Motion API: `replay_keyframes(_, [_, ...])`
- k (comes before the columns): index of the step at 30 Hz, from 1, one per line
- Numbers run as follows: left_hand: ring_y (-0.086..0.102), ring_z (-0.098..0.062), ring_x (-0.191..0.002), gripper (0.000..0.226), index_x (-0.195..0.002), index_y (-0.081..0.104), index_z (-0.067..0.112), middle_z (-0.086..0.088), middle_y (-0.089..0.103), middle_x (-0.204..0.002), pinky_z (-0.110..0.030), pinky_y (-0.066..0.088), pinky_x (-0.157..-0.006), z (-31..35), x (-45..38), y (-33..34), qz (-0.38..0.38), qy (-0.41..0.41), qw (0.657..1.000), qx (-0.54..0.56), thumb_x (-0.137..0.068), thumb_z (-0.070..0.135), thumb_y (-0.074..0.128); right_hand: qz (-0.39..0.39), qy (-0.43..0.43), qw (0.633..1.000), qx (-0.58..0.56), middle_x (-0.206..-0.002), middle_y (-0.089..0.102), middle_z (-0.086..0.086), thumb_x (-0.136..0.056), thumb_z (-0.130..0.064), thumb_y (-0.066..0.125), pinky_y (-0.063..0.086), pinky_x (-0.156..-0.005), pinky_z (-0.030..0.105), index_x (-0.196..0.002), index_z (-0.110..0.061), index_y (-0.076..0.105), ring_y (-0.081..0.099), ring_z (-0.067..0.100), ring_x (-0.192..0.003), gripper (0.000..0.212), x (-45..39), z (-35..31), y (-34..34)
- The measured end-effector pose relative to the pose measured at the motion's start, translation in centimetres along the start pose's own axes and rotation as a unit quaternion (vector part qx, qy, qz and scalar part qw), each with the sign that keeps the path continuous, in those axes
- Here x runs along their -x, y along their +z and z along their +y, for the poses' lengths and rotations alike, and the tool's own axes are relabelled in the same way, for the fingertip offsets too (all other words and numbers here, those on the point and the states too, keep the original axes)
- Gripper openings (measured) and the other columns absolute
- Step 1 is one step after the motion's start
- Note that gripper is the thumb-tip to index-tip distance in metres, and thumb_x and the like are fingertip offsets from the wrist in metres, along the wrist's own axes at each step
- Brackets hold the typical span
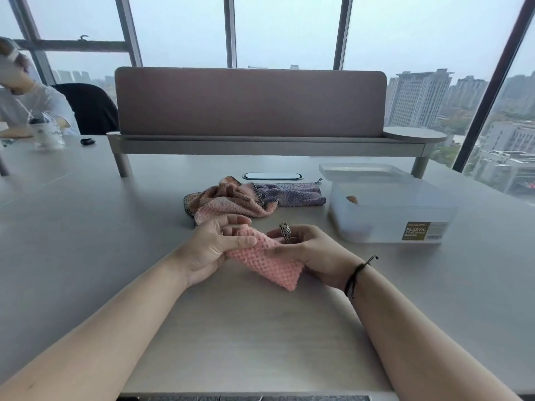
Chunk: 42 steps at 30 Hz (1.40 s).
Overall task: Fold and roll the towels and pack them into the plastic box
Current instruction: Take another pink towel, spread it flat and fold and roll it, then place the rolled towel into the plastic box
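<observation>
A rolled pink towel with a checked hanging loop lies between my hands just above the table. My left hand grips its left end, thumb on top. My right hand holds its right side, fingers around the loop. Behind them lies a crumpled pink-and-brown towel and a purple towel, both unfolded. The clear plastic box stands to the right, with something brown showing inside through the wall. Its lid lies flat behind it.
A padded desk divider on legs runs across the back of the table. A cable port sits in the tabletop. At far left a person sits by a cup and a small black object.
</observation>
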<state>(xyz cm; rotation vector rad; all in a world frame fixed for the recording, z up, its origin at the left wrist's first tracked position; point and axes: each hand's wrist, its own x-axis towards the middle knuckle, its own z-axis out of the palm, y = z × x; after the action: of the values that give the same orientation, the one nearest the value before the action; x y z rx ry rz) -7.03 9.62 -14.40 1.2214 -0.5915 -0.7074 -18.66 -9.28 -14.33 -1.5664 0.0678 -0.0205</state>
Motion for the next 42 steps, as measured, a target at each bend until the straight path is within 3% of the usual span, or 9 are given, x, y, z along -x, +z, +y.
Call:
replay_keyframes(7, [0.068, -0.021, -0.081, 0.044, -0.106, 0.064, 0.007, -0.011, 0.07, -0.09, -0.032, 0.055, -0.073, 3.9, -3.6, 5.1, -0.006, -0.012, 0.999, -0.041, -0.065, 0.002, 0.079, 0.058, -0.014, 0.996, 0.064, -0.094, 0.073, 0.01, -0.09, -0.032, 0.071, 0.051, -0.075, 0.04, -0.103, -0.006, 0.074, 0.068, 0.023, -0.084, 0.029, 0.9, -2.4, -1.0])
replay_keyframes(16, [0.068, -0.024, -0.074, 0.041, -0.106, 0.062, 0.004, -0.012, 0.069, -0.088, -0.03, 0.056, -0.063, 5.8, -11.3, 13.6, 0.023, 0.014, 0.999, -0.033, -0.07, 0.003, 0.081, 0.227, -0.032, 0.961, 0.158, -0.087, 0.072, 0.022, -0.092, -0.041, 0.064, 0.047, -0.065, 0.043, -0.091, 0.001, 0.071, 0.065, 0.029, -0.073, 0.042, 0.7, -6.8, -8.3])
replay_keyframes(20, [0.065, -0.022, -0.075, 0.025, -0.096, 0.064, 0.003, -0.014, 0.069, -0.089, -0.036, 0.057, -0.077, 4.9, -15.2, 17.1, 0.053, 0.032, 0.997, -0.04, -0.079, 0.012, 0.08, 0.264, -0.01, 0.942, 0.209, -0.092, 0.072, 0.028, -0.097, -0.041, 0.056, 0.049, -0.061, 0.042, -0.094, 0.004, 0.07, 0.066, 0.034, -0.07, 0.047, 0.4, -7.9, -13.3])
replay_keyframes(23, [0.066, -0.015, -0.073, 0.015, -0.089, 0.063, 0.008, -0.008, 0.07, -0.083, -0.033, 0.059, -0.084, 4.4, -17.5, 18.9, 0.064, 0.041, 0.996, -0.037, -0.09, 0.02, 0.072, 0.287, 0.014, 0.932, 0.22, -0.08, 0.071, 0.021, -0.1, -0.038, 0.053, 0.044, -0.044, 0.028, -0.097, 0.003, 0.07, 0.064, 0.03, -0.059, 0.044, 0.6, -8.5, -16.7])
replay_keyframes(26, [0.071, -0.021, -0.085, 0.007, -0.091, 0.066, 0.008, -0.013, 0.073, -0.095, -0.036, 0.06, -0.087, 3.5, -18.8, 19.5, 0.087, 0.067, 0.988, -0.106, -0.093, 0.015, 0.066, 0.329, 0.046, 0.911, 0.245, -0.086, 0.072, 0.02, -0.098, -0.036, 0.056, 0.052, -0.05, 0.03, -0.099, 0.004, 0.069, 0.069, 0.03, -0.068, 0.041, 0.2, -9.5, -20.0])
replay_keyframes(30, [0.069, -0.012, -0.086, 0.005, -0.096, 0.068, 0.016, -0.001, 0.073, -0.092, -0.019, 0.054, -0.076, 1.5, -19.2, 18.7, 0.096, 0.154, 0.918, -0.354, -0.091, 0.017, 0.066, 0.291, 0.15, 0.87, 0.369, -0.095, 0.07, 0.018, -0.1, -0.034, 0.05, 0.059, -0.068, 0.037, -0.103, 0.005, 0.065, 0.07, 0.03, -0.083, 0.042, -0.6, -8.9, -22.4])
replay_keyframes(33, [0.067, -0.005, -0.092, 0.01, -0.099, 0.067, 0.016, 0.003, 0.071, -0.096, -0.006, 0.049, -0.076, 0.3, -19.2, 18.0, 0.052, 0.209, 0.89, -0.402, -0.091, 0.01, 0.065, 0.212, 0.226, 0.811, 0.496, -0.076, 0.06, 0.007, -0.101, -0.028, 0.043, 0.043, -0.048, 0.021, -0.083, -0.003, 0.06, 0.056, 0.02, -0.064, 0.035, -1.4, -8.0, -22.7])
replay_keyframes(37, [0.067, 0.001, -0.089, 0.014, -0.102, 0.067, 0.013, 0.005, 0.071, -0.097, -0.008, 0.049, -0.081, -0.3, -19.2, 17.3, 0.022, 0.234, 0.877, -0.419, -0.09, 0.005, 0.066, 0.125, 0.269, 0.805, 0.513, -0.075, 0.054, 0.002, -0.098, -0.015, 0.054, 0.04, -0.045, 0.013, -0.073, -0.012, 0.054, 0.046, 0.01, -0.058, 0.024, -2.3, -8.4, -23.1])
replay_keyframes(42, [0.067, -0.002, -0.092, 0.015, -0.103, 0.068, 0.014, 0.007, 0.071, -0.098, -0.02, 0.054, -0.088, -0.7, -19.3, 17.1, 0.012, 0.244, 0.87, -0.428, -0.089, 0.009, 0.069, 0.058, 0.29, 0.692, 0.658, -0.084, 0.055, 0.004, -0.101, -0.027, 0.046, 0.035, -0.047, 0.018, -0.088, -0.013, 0.054, 0.051, 0.017, -0.065, 0.021, -3.0, -7.8, -22.7])
